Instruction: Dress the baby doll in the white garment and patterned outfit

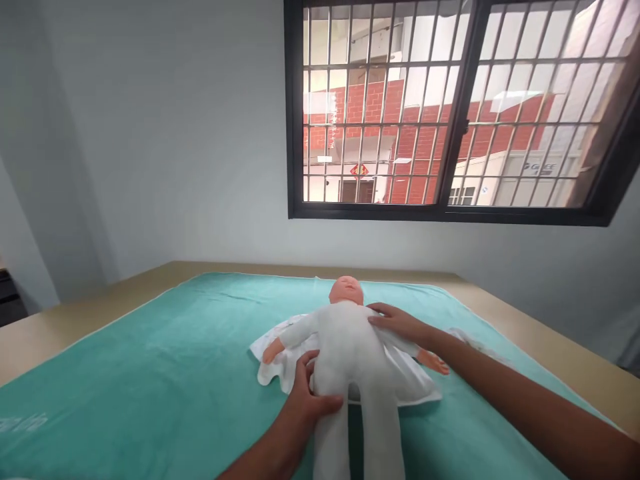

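Note:
A baby doll [353, 340] with a pinkish head, a white cloth body and spread arms is in the middle, face up. Beneath it, a white baby garment [295, 363] is spread on the green cloth, partly hidden by the doll. My left hand [307, 403] is closed around the doll's hip on the left side, thumb on the front and fingers tucked at its side. At the doll's shoulder on the right side, my right hand [400, 323] holds on, its fingers bent over the edge of the chest.
The green cloth [190, 373] covers most of the wooden table [45, 333], whose far edge meets a grey wall [175, 133]. A crumpled whitish, see-through item [470, 340] lies behind my right forearm. A barred window [440, 212] is above.

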A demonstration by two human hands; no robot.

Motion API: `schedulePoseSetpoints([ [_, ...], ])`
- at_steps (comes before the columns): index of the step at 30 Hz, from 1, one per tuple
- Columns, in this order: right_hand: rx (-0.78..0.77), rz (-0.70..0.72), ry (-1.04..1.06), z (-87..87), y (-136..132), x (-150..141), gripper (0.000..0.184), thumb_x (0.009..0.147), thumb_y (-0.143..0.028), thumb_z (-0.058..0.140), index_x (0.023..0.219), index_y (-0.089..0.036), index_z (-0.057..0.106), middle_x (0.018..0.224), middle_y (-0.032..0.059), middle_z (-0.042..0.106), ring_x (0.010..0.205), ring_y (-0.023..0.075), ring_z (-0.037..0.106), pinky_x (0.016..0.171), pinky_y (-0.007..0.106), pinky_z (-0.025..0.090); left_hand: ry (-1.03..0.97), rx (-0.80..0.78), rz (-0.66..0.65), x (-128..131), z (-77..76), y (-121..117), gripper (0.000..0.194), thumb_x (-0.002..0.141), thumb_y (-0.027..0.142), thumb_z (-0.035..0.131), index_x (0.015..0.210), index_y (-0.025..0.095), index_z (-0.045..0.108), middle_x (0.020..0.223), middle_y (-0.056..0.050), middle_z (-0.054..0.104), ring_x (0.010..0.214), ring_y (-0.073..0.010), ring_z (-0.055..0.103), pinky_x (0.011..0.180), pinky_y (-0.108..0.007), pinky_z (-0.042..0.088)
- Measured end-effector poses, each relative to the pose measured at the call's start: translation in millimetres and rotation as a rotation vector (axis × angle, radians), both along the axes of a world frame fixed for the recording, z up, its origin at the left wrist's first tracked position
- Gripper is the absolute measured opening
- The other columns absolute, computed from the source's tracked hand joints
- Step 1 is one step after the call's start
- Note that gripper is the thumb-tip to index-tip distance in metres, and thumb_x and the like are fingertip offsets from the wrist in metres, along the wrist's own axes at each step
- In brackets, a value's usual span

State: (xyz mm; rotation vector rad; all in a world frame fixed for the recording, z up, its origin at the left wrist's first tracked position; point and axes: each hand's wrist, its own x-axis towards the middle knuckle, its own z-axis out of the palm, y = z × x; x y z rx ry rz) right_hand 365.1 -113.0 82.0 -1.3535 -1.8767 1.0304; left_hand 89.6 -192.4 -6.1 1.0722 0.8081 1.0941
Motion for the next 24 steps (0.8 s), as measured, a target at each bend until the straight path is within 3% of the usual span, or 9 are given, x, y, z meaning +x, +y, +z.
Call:
schedulePoseSetpoints([
  [6, 0.081, 0.004, -0.013, -29.8, 21.7, 6.6, 0.052, 0.082, -0.054, 0.059, 0.126, -0.024, 0.058, 0.128, 0.0058, 0.062, 0.112, 0.0261, 0.059, 0.099, 0.042, 0.044, 0.158, 0.010, -0.046, 1.8, -14.6, 14.2, 0.099, 0.050, 0.036, 0.083, 0.135, 0.038, 0.033, 0.140, -0.010, 0.047, 0.126, -0.0359, 0.049, 0.095, -0.038, 0.049],
  [10, 0.169, -0.036, -0.081, -57.0, 39.9, 0.3, 0.052, 0.085, -0.055, 0.054, 0.127, -0.024, 0.057, 0.130, 0.0058, 0.061, 0.118, 0.0271, 0.056, 0.103, 0.043, 0.041, 0.189, 0.005, -0.011, -1.7, -19.7, 16.7, 0.096, 0.052, 0.044, 0.083, 0.134, 0.034, 0.035, 0.134, -0.011, 0.052, 0.122, -0.0327, 0.052, 0.095, -0.037, 0.048],
  [13, 0.224, -0.068, -0.115, -75.3, 43.5, 0.3, 0.050, 0.089, -0.057, 0.044, 0.128, -0.027, 0.056, 0.128, 0.0049, 0.062, 0.116, 0.0273, 0.057, 0.101, 0.044, 0.041, 0.334, 0.017, 0.022, -15.5, -10.7, 21.8, 0.065, 0.070, 0.055, 0.068, 0.124, 0.028, 0.045, 0.119, -0.009, 0.061, 0.096, -0.0250, 0.064, 0.077, -0.035, 0.053],
  [16, 0.292, -0.102, -0.187, -84.6, 44.0, 2.1, 0.049, 0.091, -0.057, 0.042, 0.129, -0.029, 0.054, 0.130, 0.0046, 0.060, 0.116, 0.0275, 0.056, 0.101, 0.045, 0.042, 0.708, 0.149, 0.176, -48.4, 10.6, 46.0, 0.041, 0.080, 0.056, 0.051, 0.096, 0.019, 0.062, 0.079, -0.003, 0.064, 0.059, -0.0163, 0.057, 0.056, -0.029, 0.045],
  [19, 0.476, -0.209, -0.254, -79.5, 40.9, -4.6, 0.048, 0.091, -0.052, 0.043, 0.129, -0.024, 0.053, 0.136, 0.0080, 0.053, 0.124, 0.0281, 0.049, 0.105, 0.046, 0.038, 0.932, 0.275, 0.456, -85.5, 27.5, 87.6, 0.036, 0.079, 0.049, 0.052, 0.091, 0.019, 0.066, 0.073, -0.001, 0.063, 0.069, -0.0176, 0.056, 0.062, -0.027, 0.042],
  [21, 0.612, -0.231, -0.255, -67.2, 35.7, -18.3, 0.044, 0.092, -0.046, 0.043, 0.127, -0.022, 0.053, 0.138, 0.0096, 0.051, 0.128, 0.0275, 0.043, 0.107, 0.045, 0.036, 1.002, 0.227, 0.355, -101.3, 30.2, 114.8, 0.035, 0.075, 0.048, 0.056, 0.089, 0.018, 0.068, 0.077, -0.002, 0.064, 0.072, -0.0184, 0.057, 0.062, -0.026, 0.040],
  [24, 0.608, -0.044, -0.243, -42.1, 29.6, -52.4, 0.035, 0.093, -0.039, 0.043, 0.123, -0.026, 0.055, 0.131, 0.0062, 0.056, 0.123, 0.0242, 0.048, 0.103, 0.041, 0.040, 0.991, 0.163, 0.139, -109.2, 24.7, 141.6, 0.036, 0.068, 0.050, 0.063, 0.077, 0.016, 0.070, 0.071, -0.002, 0.065, 0.066, -0.0184, 0.057, 0.057, -0.025, 0.039],
])
